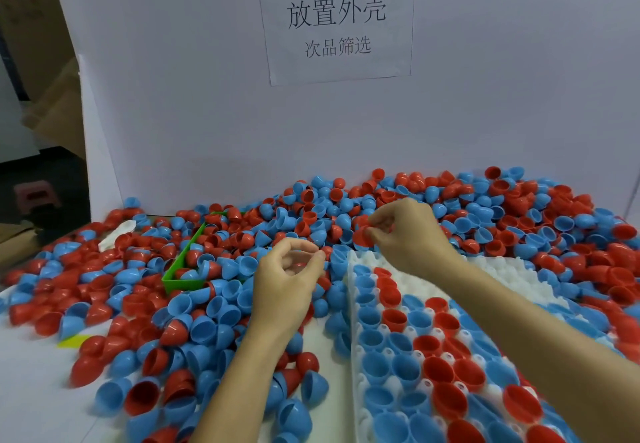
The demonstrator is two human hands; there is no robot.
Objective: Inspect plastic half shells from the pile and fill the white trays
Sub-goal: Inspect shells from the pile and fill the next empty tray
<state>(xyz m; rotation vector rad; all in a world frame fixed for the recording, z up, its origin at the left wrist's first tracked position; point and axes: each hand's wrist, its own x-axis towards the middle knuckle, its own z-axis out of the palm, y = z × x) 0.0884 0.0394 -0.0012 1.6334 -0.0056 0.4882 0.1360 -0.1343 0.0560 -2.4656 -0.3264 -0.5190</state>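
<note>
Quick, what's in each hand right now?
Left hand: fingers curled round a red shell, mostly hidden.
Right hand: pinching another red shell above the pile.

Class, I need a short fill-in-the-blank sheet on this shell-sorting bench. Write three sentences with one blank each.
1. The right hand pinches a ____ half shell above the pile.
2. The tray holding seated shells is ____ in colour.
3. The small bin among the loose shells is ____.

Missing words: red; white; green
</note>
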